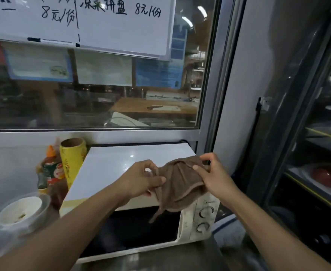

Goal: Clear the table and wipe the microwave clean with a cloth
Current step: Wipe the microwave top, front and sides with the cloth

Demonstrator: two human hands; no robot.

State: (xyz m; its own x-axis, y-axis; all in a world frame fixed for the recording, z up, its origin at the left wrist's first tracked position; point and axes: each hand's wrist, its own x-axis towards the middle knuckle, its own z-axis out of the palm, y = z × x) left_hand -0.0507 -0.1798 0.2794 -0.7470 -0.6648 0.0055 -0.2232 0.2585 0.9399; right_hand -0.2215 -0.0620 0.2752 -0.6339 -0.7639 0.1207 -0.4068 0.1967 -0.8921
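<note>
Far left of our left hand [141,178], at the counter's near edge, we see a clear lidded bowl [21,211] of pale food, with a sauce bottle [52,171] behind it and a yellow roll of wrap [72,159] standing against the microwave's left side; these crowd that flank. Our left hand pinches the left edge of the brown cloth [180,184] with curled fingers. The cloth hangs stretched between both hands above the microwave [109,169], over its front right corner, one tail drooping across the dark door. The white top behind the hands is bare to its back edge. Our right hand [215,177] pinches the cloth's upper right edge between thumb and fingertips. Below it sit two dials [204,219]; their labels are unreadable. Above, the whiteboard [121,26] reads "8元/份". Right of our right hand stands a glass-doored cabinet [307,133], close beside the microwave.
</note>
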